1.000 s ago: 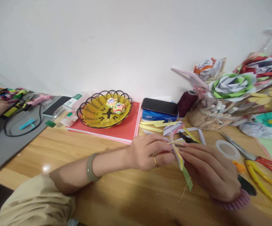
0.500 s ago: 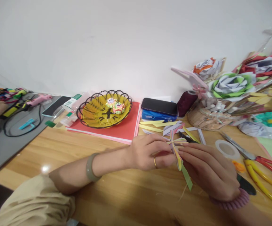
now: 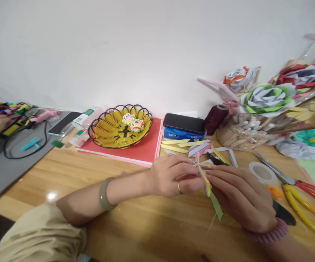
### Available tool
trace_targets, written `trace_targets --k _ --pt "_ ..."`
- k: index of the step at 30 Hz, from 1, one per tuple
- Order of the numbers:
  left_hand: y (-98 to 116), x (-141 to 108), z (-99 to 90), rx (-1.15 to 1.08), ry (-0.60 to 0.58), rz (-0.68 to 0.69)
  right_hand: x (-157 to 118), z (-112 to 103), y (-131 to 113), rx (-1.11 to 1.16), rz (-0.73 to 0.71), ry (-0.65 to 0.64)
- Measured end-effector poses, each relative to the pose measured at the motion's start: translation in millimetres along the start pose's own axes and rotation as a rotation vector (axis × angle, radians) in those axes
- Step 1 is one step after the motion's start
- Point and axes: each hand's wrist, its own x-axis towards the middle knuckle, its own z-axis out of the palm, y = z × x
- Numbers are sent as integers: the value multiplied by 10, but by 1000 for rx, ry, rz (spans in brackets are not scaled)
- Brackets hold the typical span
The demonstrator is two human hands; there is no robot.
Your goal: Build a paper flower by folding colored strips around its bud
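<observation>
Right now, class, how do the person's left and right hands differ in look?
The left hand wears a gold ring; no ring shows on the right hand. Behind the left hand sits a smooth grey-green bangle; behind the right hand, a ridged purple band. Both hold the folded paper piece.

a plain white wall (image 3: 92,72) rises behind, greyer toward the top, with a faint smudge (image 3: 103,43). against it stands a wooden table (image 3: 53,169), its grain visible, a bright glare (image 3: 51,196) on the left. a grey mat (image 3: 23,163) covers the far left; below, it is dark.
</observation>
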Motion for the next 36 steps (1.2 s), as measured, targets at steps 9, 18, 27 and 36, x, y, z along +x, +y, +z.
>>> trace_targets --k 9,18,27,36 --pt "4 -8 5 13 -6 -3 2 29 4 -23 7 -19" --pt "-26 -30 26 -45 -85 -67 -33 28 35 -45 7 -57" --pt "-172 18 -4 -216 -301 -133 69 113 60 127 136 -38" --pt "-226 190 -107 -841 -599 -758 151 119 12 694 530 -194"
